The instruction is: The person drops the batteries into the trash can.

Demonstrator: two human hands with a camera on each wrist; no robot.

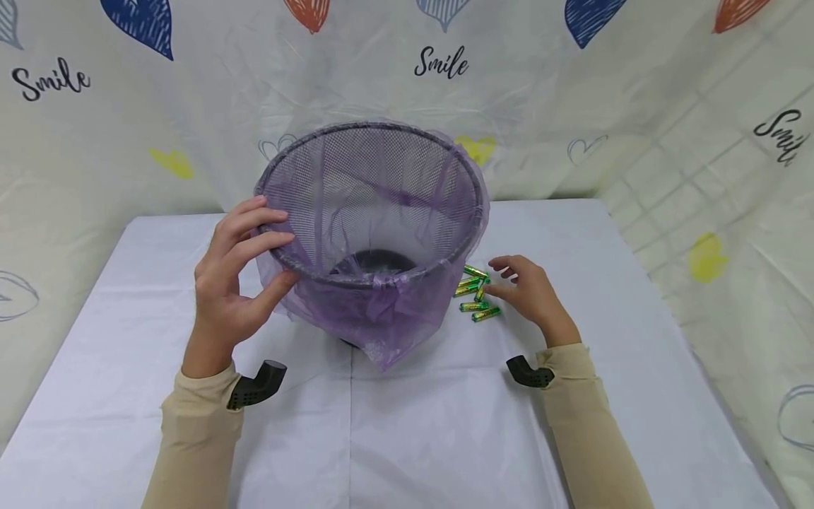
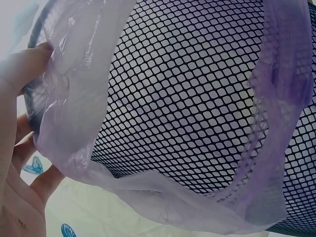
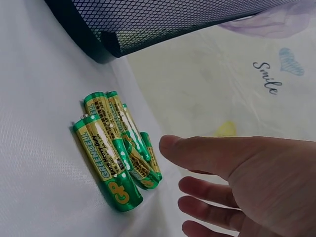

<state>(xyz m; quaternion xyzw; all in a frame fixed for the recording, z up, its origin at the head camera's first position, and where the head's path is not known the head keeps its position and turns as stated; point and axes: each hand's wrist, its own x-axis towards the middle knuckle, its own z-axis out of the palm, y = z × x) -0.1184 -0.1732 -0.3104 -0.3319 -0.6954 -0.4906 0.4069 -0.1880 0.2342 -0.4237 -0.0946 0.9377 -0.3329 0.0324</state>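
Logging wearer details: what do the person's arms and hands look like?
Long beige sleeves run down to the wrists, each with a black, bent, angular device at its end. The left hand and right hand are bare, no gloves or rings visible.

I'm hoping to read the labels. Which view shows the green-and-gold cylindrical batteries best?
The right wrist view: the batteries appear large there, with "GP" and "GREENCELL" legible. The head view shows them small, between the dark mesh bin and the right hand. The left wrist view shows none.
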